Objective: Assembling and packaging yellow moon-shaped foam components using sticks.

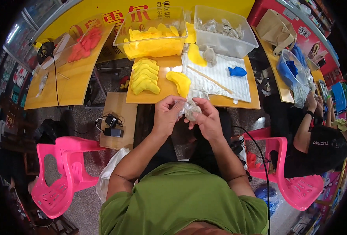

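My left hand (pixel 167 116) and my right hand (pixel 209 118) meet just off the table's front edge. Between them is a small greyish-white lump in what looks like clear plastic (pixel 192 111). The left thumb and fingers pinch its left end; the right fingers curl round the lump. Right beyond the hands, a yellow banana-shaped fabric piece (pixel 179 82) lies on the table. Overlapping banana-shaped pieces (pixel 145 76) form a row to its left. On a white striped cloth (pixel 236 87) rest a thin wooden stick (pixel 209 79), a blue fish-shaped piece (pixel 237 71), another yellow piece (pixel 197 55) and a grey lump (pixel 209 56).
A clear bin of yellow pieces (pixel 150 44) and another with grey plastic-wrapped lumps (pixel 225 41) stand at the table's back. Pink chairs (pixel 65 168) flank me. A black cable (pixel 259 150) hangs at right. Another person (pixel 318 141) sits at the right-hand table.
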Demonstrator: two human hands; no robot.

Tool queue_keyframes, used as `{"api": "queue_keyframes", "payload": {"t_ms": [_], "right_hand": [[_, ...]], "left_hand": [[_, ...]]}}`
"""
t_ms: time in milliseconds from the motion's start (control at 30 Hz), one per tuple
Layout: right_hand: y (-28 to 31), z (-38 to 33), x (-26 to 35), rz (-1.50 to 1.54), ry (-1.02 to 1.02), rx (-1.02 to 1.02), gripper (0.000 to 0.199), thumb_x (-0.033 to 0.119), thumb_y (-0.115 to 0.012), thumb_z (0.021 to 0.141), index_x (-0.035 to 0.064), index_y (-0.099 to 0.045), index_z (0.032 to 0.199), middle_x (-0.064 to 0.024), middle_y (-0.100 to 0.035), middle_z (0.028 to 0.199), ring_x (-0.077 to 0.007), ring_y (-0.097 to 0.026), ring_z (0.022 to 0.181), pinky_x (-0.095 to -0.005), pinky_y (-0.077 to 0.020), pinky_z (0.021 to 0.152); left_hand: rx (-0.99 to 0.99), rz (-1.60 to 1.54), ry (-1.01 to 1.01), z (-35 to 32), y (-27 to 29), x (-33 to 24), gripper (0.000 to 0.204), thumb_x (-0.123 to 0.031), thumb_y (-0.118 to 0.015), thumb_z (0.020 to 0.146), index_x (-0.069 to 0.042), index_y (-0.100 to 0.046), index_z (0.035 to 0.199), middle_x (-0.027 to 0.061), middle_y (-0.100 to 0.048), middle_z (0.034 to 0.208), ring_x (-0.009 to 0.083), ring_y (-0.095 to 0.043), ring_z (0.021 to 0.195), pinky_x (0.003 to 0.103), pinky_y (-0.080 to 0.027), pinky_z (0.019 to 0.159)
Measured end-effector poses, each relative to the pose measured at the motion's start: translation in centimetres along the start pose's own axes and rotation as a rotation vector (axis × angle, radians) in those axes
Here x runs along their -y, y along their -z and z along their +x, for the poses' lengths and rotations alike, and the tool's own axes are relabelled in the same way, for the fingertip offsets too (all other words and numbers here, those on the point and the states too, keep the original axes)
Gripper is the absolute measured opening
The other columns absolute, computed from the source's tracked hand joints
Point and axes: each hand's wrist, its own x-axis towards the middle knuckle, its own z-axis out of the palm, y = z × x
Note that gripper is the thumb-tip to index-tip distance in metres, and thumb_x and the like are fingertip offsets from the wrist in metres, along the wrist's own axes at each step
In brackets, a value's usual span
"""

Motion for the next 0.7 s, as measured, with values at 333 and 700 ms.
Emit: {"api": "queue_keyframes", "payload": {"t_ms": [333, 700], "right_hand": [[-0.9, -2.1, -0.7, -0.153, -0.040, -0.031, 0.026, 0.004, -0.061, 0.083, -0.0033, -0.055, 0.108, -0.0104, -0.061, 0.095, -0.0175, -0.065, 0.071, -0.0224, -0.0515, 0.048], [-2.2, -2.9, 2.9, -0.877, 0.558, 0.049, 0.011, 0.005, -0.062, 0.080, -0.0012, -0.054, 0.076, -0.0106, -0.053, 0.075, -0.0234, -0.054, 0.071, -0.0298, -0.0431, 0.066]], "left_hand": [[-0.092, 0.016, -0.076, -2.3, 0.9, 0.2, 0.008, -0.010, -0.060, 0.089, -0.003, -0.061, 0.092, -0.0022, -0.059, 0.074, 0.0027, -0.049, 0.059, 0.018, -0.036, 0.047], [0.025, 0.048, -0.014, -3.3, 1.8, 0.0, 0.013, -0.016, -0.056, 0.092, -0.004, -0.060, 0.091, -0.0014, -0.058, 0.073, 0.0037, -0.049, 0.058, 0.018, -0.037, 0.048]]}}
